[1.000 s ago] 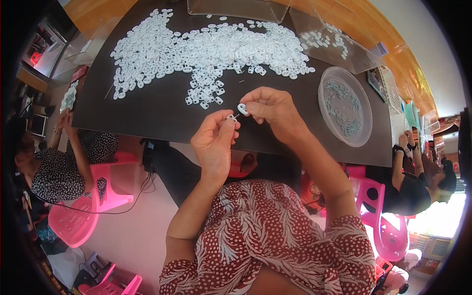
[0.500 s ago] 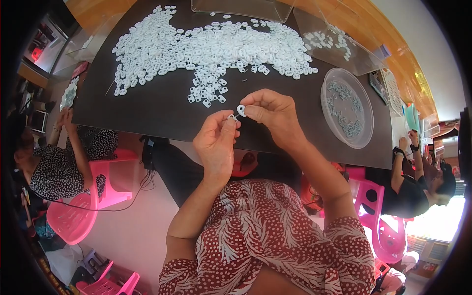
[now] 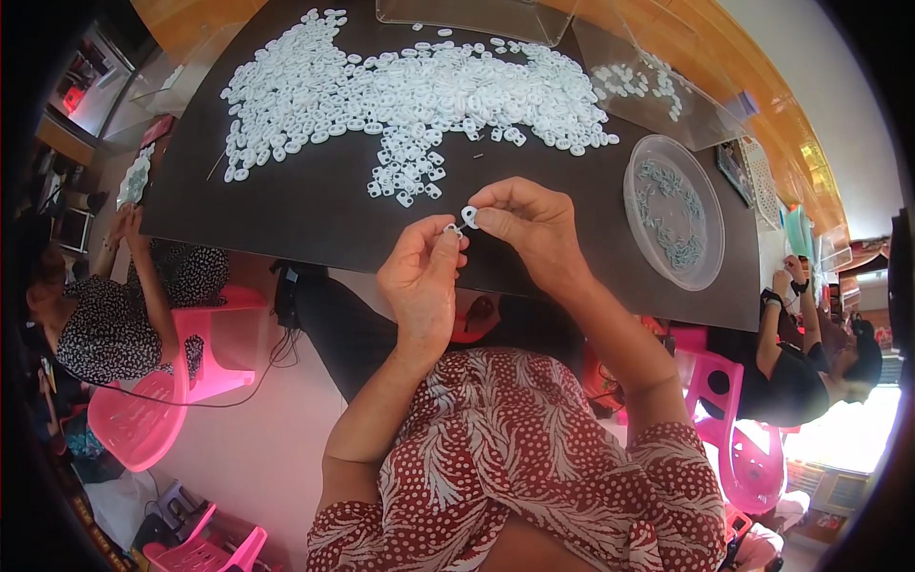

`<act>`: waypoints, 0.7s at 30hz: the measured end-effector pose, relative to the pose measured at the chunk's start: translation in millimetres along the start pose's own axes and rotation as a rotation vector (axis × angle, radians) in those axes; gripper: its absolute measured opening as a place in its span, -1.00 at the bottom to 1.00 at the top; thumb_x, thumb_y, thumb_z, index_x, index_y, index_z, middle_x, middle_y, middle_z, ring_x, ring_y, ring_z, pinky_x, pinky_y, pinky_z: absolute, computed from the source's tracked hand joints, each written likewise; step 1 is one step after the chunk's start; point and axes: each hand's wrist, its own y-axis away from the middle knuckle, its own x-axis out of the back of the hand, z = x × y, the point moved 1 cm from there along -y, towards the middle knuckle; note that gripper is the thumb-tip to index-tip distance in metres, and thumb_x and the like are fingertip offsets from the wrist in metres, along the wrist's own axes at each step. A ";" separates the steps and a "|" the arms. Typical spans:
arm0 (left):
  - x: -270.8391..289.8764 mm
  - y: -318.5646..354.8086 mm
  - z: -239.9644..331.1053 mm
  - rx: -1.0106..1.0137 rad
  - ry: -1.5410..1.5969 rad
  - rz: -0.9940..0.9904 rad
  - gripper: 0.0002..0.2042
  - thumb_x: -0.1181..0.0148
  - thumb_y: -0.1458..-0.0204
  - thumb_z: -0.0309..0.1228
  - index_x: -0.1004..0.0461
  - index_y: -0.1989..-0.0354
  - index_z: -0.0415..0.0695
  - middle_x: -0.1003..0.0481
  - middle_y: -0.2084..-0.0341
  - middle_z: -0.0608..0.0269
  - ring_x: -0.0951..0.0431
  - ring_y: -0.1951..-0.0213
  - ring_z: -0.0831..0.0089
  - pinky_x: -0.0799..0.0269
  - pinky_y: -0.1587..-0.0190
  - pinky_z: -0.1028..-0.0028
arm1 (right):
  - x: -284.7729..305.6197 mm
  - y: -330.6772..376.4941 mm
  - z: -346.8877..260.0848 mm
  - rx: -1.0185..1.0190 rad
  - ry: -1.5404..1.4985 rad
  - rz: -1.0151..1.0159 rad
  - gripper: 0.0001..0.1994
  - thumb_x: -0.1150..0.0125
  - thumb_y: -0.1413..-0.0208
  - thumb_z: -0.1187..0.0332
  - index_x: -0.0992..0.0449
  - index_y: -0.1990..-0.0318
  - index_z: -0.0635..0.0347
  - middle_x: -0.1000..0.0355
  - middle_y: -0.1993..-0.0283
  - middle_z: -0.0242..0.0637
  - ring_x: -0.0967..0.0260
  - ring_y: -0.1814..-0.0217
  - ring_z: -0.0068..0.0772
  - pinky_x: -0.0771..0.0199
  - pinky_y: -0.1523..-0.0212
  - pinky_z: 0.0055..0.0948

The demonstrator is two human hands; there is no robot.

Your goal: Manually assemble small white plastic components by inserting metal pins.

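Note:
Just above the near edge of the dark table, my two hands meet. My left hand (image 3: 421,276) pinches a small white plastic piece (image 3: 452,230) between thumb and fingers, which hide most of it. Between thumb and forefinger, my right hand (image 3: 536,229) grips a white oval plastic piece with a hole (image 3: 470,216). A thin, dark, pin-like part seems to span the two pieces; its exact fit is too small to tell. Beyond my hands lies a small cluster of white pieces (image 3: 405,170), joined to a wide heap of similar white oval pieces (image 3: 457,91).
On the right of the dark table (image 3: 315,205) stands a round clear tray (image 3: 633,224) of small grey-green parts. Clear plastic boxes (image 3: 477,17) line the far side. Two people sit at left and right, near pink plastic chairs (image 3: 143,419). A tiny metal pin (image 3: 479,155) lies near the heap.
Both hands keep nearly the same pose and the same hold on the white pieces. The whole view has shifted very slightly.

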 end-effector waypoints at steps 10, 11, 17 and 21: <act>0.6 0.2 -1.6 0.008 0.015 0.001 -0.86 -0.10 -0.07 -0.59 -0.46 0.20 -0.33 -0.51 0.46 0.22 -0.44 0.51 0.64 -0.34 0.49 0.69 | -3.2 1.7 1.2 0.016 -0.005 0.032 -0.91 -0.18 -0.03 0.56 -0.53 0.29 0.32 -0.47 0.39 -0.44 -0.34 0.34 -0.73 -0.36 0.30 -0.69; 1.0 0.3 -2.2 0.007 0.015 0.003 -0.86 -0.10 -0.07 -0.59 -0.46 0.20 -0.33 -0.51 0.46 0.22 -0.44 0.51 0.64 -0.34 0.49 0.69 | -3.9 1.6 1.2 0.030 -0.002 0.041 -0.92 -0.17 -0.03 0.56 -0.53 0.30 0.32 -0.46 0.41 -0.47 -0.32 0.38 -0.77 -0.35 0.35 -0.71; -0.4 0.7 -3.7 -0.009 0.009 0.003 -0.86 -0.10 -0.07 -0.58 -0.46 0.20 -0.32 -0.51 0.46 0.24 -0.43 0.51 0.65 -0.34 0.49 0.70 | -4.6 3.0 2.9 0.052 0.004 0.041 -0.92 -0.18 -0.03 0.55 -0.53 0.30 0.31 -0.45 0.42 -0.48 -0.31 0.38 -0.77 -0.34 0.35 -0.71; -0.3 1.3 -1.9 -0.030 -0.054 -0.022 -0.85 -0.08 -0.08 -0.60 -0.45 0.17 -0.32 -0.49 0.45 0.29 -0.42 0.48 0.68 -0.35 0.44 0.70 | -9.2 5.1 3.8 0.073 0.007 0.050 -0.93 -0.18 -0.03 0.55 -0.53 0.31 0.31 -0.46 0.42 -0.47 -0.32 0.38 -0.76 -0.35 0.35 -0.70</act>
